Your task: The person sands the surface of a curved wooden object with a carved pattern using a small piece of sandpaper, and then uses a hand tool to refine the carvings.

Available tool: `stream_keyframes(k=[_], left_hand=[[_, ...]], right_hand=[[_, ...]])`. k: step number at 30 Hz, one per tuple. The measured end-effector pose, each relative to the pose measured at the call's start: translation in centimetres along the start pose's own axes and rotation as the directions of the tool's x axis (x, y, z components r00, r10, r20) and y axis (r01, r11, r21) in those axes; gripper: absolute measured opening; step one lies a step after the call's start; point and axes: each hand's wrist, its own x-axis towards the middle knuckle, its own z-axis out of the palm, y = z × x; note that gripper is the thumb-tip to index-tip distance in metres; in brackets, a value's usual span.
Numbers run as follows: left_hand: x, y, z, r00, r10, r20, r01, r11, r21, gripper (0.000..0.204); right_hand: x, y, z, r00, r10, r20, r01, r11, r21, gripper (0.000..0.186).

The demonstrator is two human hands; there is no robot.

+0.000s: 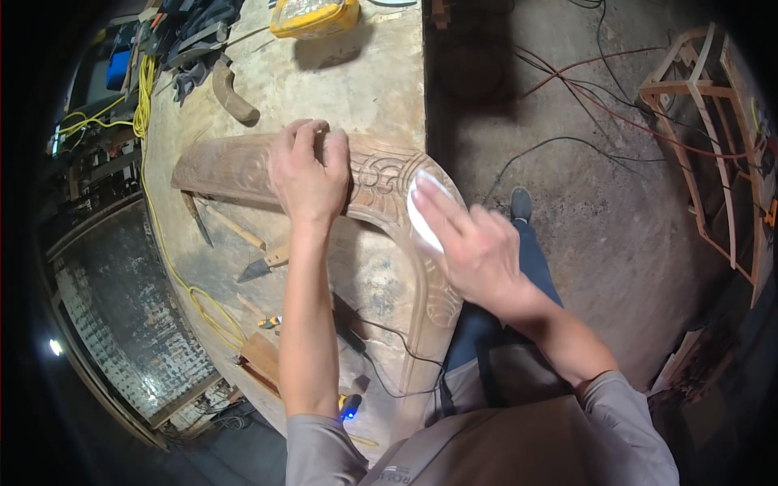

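Observation:
A carved, curved wooden piece (pixel 235 166) lies on the workbench, bending toward me at its right end. My left hand (pixel 309 172) grips its upper arm, with the fingers curled over the far edge. At the bend, my right hand (pixel 478 247) presses a folded white sheet (pixel 420 217) against the carving; it looks like sandpaper, though its working face is hidden. The right fingers are slightly blurred. Below the wood lie a wooden-handled tool (pixel 235 227) and a broad-bladed knife (pixel 258 267). Beyond it rests a curved piece of wood (pixel 232 95).
The workbench (pixel 381 89) holds a yellow case (pixel 314 18) at its far side. A yellow cord (pixel 162 235) runs along its left edge. Near my left forearm is a small wooden box (pixel 261 360). A wooden frame (pixel 697 97) stands right, with cables (pixel 567 81) across the floor.

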Motion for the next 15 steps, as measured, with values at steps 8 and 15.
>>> stream_keyframes(k=[8,15], left_hand=[[-0.1,0.0,-0.2,1.0,-0.03,0.005,0.03,1.0,-0.001,0.028],[-0.1,-0.1,0.0,1.0,0.018,0.002,-0.018,1.0,0.012,0.027]], right_hand=[[1.3,3.4,0.0,0.938,0.294,-0.184,-0.243,0.936,0.255,0.058],[-1.2,0.3,-0.5,0.992,0.119,0.044,-0.125,0.978,0.167,0.064]])
